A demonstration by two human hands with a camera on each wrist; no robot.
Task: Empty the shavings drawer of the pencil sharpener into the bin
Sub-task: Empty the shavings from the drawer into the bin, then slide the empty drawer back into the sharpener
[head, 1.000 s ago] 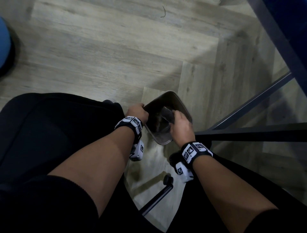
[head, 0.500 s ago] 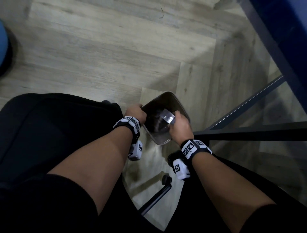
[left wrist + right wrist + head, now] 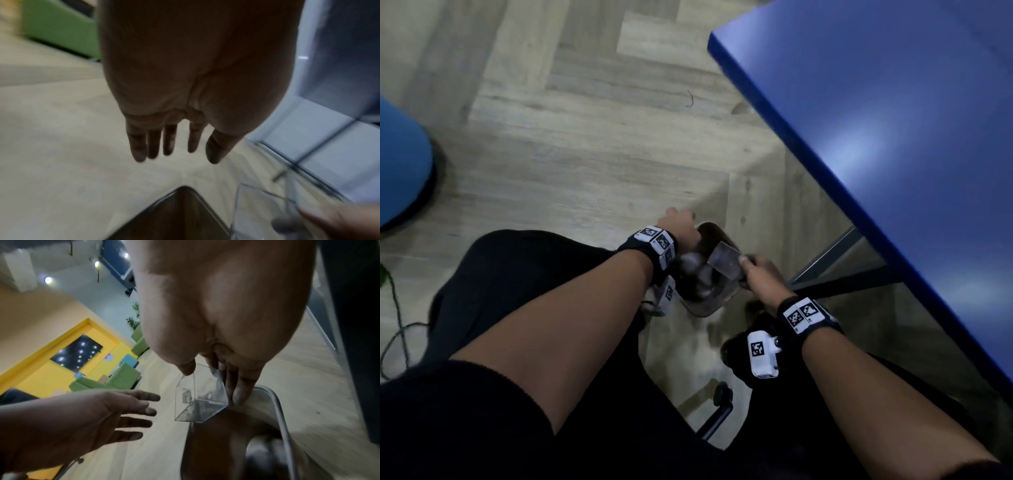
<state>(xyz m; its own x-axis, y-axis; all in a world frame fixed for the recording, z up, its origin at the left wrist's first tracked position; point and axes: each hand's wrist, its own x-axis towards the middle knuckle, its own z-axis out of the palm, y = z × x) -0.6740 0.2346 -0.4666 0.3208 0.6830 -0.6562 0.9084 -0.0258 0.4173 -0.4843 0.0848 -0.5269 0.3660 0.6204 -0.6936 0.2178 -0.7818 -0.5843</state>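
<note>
The right hand (image 3: 232, 331) pinches the clear shavings drawer (image 3: 200, 395) between thumb and fingers, holding it tilted over the open bin (image 3: 726, 299). The left hand (image 3: 185, 100) hangs beside the bin's far left corner, fingers straight and spread, holding nothing. The bin stands on the wooden floor (image 3: 585, 154), near the edge of a blue table (image 3: 893, 137).
</note>
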